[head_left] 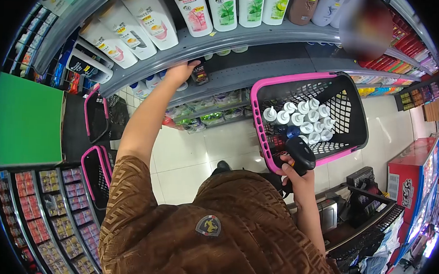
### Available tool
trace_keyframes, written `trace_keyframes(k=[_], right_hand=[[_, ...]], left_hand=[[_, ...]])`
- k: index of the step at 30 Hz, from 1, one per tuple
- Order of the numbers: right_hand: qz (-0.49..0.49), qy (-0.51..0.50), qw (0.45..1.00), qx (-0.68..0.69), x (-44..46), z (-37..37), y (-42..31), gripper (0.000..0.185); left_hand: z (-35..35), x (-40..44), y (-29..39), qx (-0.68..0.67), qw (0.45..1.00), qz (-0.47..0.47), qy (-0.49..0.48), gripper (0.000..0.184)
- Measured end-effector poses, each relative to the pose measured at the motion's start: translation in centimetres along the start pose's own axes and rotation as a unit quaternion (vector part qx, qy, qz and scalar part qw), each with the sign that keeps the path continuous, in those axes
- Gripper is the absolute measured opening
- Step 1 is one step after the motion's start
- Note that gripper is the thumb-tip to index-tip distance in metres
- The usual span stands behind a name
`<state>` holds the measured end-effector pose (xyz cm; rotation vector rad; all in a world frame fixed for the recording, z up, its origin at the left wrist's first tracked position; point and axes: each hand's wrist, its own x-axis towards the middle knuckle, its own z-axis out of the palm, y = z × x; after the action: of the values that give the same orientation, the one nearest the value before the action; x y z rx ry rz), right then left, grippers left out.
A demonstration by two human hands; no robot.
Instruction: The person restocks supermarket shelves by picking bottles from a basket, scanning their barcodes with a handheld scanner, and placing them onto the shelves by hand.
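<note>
My left hand [180, 73] reaches in under the edge of the upper shelf. Its fingers close on a small dark bottle [200, 73] with a printed label, at the front of the lower shelf; the shelf edge hides part of the grip. In my right hand [298, 180] is a black barcode scanner [301, 154], gripped by its handle. Beyond the scanner, a black shopping basket with a pink rim [256, 105] holds several white pump-top bottles [307, 117]. A blue cap [293, 131] and some dark bottles show at its near side.
Shampoo bottles [196, 9] line the upper shelf [234, 38]. Packaged goods [200, 117] fill a lower shelf. Other pink-rimmed baskets [95, 111] stand at left beside a green panel [27, 119]. A cluttered black cart [370, 204] and a red box [411, 182] are at right.
</note>
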<state>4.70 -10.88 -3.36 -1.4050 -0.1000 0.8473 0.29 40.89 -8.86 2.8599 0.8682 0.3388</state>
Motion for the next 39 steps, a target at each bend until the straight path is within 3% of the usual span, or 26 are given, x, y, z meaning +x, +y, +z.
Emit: trace_keyframes(k=[3, 12, 18, 21, 39], right_hand=[[-0.012, 0.005, 1.0, -0.012, 0.3, -0.2, -0.6, 0.022], [-0.008, -0.005, 1.0, -0.01, 1.4, -1.0, -1.5, 0.018], [-0.005, -0.012, 1.0, -0.014, 2.0, -0.9, -2.0, 0.019], [-0.006, -0.013, 1.0, -0.015, 1.8, -0.5, -2.0, 0.018], [-0.029, 0.033, 0.999, -0.007, -0.4, 0.3, -0.3, 0.017]], left_hand=[[1.6, 0.5, -1.6, 0.02, 0.999, 0.019, 0.043, 0.072], [-0.7, 0.8, -1.6, 0.122, 0.992, 0.014, -0.02, 0.064], [-0.8, 0.2, -2.6, 0.157, 0.987, 0.033, 0.018, 0.057], [-0.7, 0.6, -2.4, 0.094, 0.994, 0.022, 0.054, 0.043], [-1.8, 2.5, -3.3, 0.07, 0.996, 0.007, 0.053, 0.046]])
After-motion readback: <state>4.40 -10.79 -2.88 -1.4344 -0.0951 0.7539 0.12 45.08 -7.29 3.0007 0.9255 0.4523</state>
